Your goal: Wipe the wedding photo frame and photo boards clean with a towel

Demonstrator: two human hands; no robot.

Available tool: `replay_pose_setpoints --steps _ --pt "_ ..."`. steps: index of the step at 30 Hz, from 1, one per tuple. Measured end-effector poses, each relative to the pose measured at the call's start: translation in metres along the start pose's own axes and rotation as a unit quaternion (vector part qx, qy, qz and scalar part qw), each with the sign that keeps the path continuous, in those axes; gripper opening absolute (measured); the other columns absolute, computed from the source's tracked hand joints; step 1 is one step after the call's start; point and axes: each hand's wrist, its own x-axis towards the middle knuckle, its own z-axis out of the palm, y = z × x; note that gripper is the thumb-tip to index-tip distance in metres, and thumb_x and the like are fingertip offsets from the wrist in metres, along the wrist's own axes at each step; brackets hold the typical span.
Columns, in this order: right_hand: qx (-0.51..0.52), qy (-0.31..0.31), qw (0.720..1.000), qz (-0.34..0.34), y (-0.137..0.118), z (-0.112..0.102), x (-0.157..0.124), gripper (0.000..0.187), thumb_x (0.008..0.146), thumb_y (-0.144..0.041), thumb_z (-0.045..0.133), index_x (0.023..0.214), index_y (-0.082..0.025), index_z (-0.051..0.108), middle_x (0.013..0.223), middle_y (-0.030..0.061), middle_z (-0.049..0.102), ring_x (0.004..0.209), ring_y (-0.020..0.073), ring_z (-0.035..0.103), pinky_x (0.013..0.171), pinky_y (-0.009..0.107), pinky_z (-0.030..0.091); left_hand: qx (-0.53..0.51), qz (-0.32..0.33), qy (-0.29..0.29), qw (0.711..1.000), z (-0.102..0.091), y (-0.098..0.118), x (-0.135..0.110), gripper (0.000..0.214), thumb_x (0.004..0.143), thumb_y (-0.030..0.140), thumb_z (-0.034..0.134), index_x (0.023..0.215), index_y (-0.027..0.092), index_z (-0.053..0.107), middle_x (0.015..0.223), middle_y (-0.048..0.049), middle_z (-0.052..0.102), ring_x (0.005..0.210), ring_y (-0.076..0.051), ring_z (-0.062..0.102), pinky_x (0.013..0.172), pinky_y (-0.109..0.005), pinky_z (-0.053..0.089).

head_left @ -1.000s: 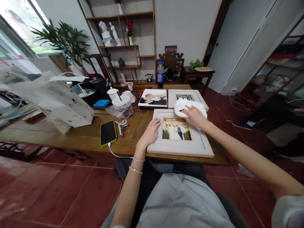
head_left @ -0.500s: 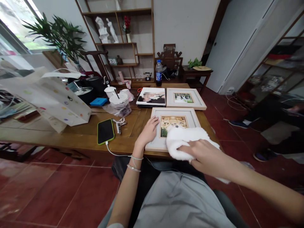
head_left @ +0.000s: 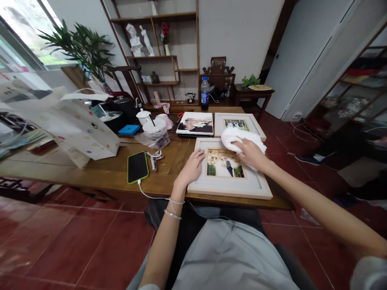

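In front of me a pale wooden picture frame (head_left: 232, 191) with a wide white mat lies flat near the table's front edge. The printed photo (head_left: 225, 165) inside it shows figures and greenery. My left hand (head_left: 193, 164) rests on the frame's left side, its fingers laid flat and its thumb hidden. Bunched in my right hand (head_left: 249, 152) is a white fluffy towel (head_left: 232, 135), pressed at the frame's far right side. The towel overlaps the lower part of a second picture frame (head_left: 256, 127) behind. To its left lies a photo panel (head_left: 195, 124) with a black-and-white print.
A phone (head_left: 138, 167) with a charging cable and a silvery clip-like object (head_left: 155, 158) lie left of my arm. Further back stand a lidded drink cup (head_left: 155, 131), a blue box (head_left: 129, 129), a paper bag (head_left: 87, 129) and a bottle (head_left: 204, 94). Another person's leg (head_left: 325, 155) shows at right.
My right hand has swept the towel from the frame's lower right up to its far edge, uncovering the photo. My left hand has stayed on the frame's left side.
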Motion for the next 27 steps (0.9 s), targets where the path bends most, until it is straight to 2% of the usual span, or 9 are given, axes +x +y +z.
replay_pose_setpoints --steps 3,7,11,16,20,23,27 --pt "0.000 0.013 1.000 0.007 0.009 0.006 0.021 0.048 0.072 -0.006 0.042 0.117 -0.014 0.055 0.119 0.0127 0.057 0.105 0.0284 0.051 0.089 0.038 0.035 -0.002 0.001 0.001 1.000 0.000 -0.001 0.000 0.040 0.084 0.006 0.036 0.118 0.013 0.054 0.133 -0.0106 0.048 0.132 -0.021 0.032 0.109 -0.046 0.030" --pt "-0.010 -0.037 0.999 -0.023 -0.004 0.007 0.027 0.047 0.072 -0.006 0.042 0.116 -0.014 0.056 0.116 0.0141 0.058 0.114 0.0284 0.046 0.094 0.040 0.029 -0.005 0.002 -0.002 1.000 0.000 0.000 0.000 0.040 0.084 0.006 0.035 0.119 0.011 0.053 0.133 -0.0126 0.048 0.132 -0.022 0.032 0.109 -0.047 0.030" --pt "-0.007 -0.108 0.992 -0.064 -0.038 -0.007 0.003 0.047 0.071 -0.006 0.044 0.115 -0.016 0.058 0.112 0.0158 0.059 0.102 0.0276 0.053 0.087 0.038 0.033 -0.009 0.001 -0.002 1.000 0.000 0.000 0.000 0.041 0.084 0.006 0.035 0.119 0.014 0.054 0.134 -0.0117 0.048 0.132 -0.022 0.032 0.108 -0.048 0.030" --pt "0.080 -0.193 0.971 -0.119 -0.079 -0.048 -0.041 0.049 0.069 -0.007 0.045 0.113 -0.023 0.060 0.091 0.0086 0.065 0.083 0.0233 0.057 0.072 0.030 0.036 -0.003 0.001 0.000 1.000 0.000 -0.001 0.000 0.042 0.083 0.006 0.035 0.120 0.013 0.054 0.133 -0.0121 0.048 0.132 -0.022 0.032 0.109 -0.048 0.029" --pt "0.158 -0.224 0.953 -0.127 -0.095 -0.073 -0.059 0.043 0.066 -0.006 0.045 0.101 -0.023 0.063 0.085 0.0054 0.064 0.079 0.0203 0.056 0.068 0.026 0.035 -0.003 -0.005 0.002 1.000 0.000 0.001 0.001 0.041 0.083 0.007 0.035 0.120 0.014 0.054 0.133 -0.0110 0.048 0.131 -0.022 0.033 0.109 -0.048 0.030" --pt "0.184 -0.211 0.953 -0.120 -0.095 -0.068 -0.058 0.047 0.067 -0.006 0.044 0.107 -0.024 0.060 0.090 0.0053 0.065 0.083 0.0205 0.057 0.071 0.027 0.036 -0.002 -0.009 -0.007 1.000 -0.001 0.002 0.001 0.040 0.084 0.008 0.035 0.119 0.012 0.054 0.133 -0.0121 0.048 0.132 -0.022 0.032 0.109 -0.047 0.029" --pt "0.118 -0.150 0.978 -0.088 -0.079 -0.034 -0.041 0.051 0.071 -0.007 0.044 0.119 -0.023 0.055 0.109 0.0109 0.061 0.101 0.0246 0.055 0.083 0.035 0.037 -0.004 -0.001 -0.007 1.000 -0.001 0.001 0.001 0.040 0.084 0.007 0.035 0.119 0.013 0.054 0.134 -0.0123 0.048 0.132 -0.022 0.032 0.109 -0.047 0.029"
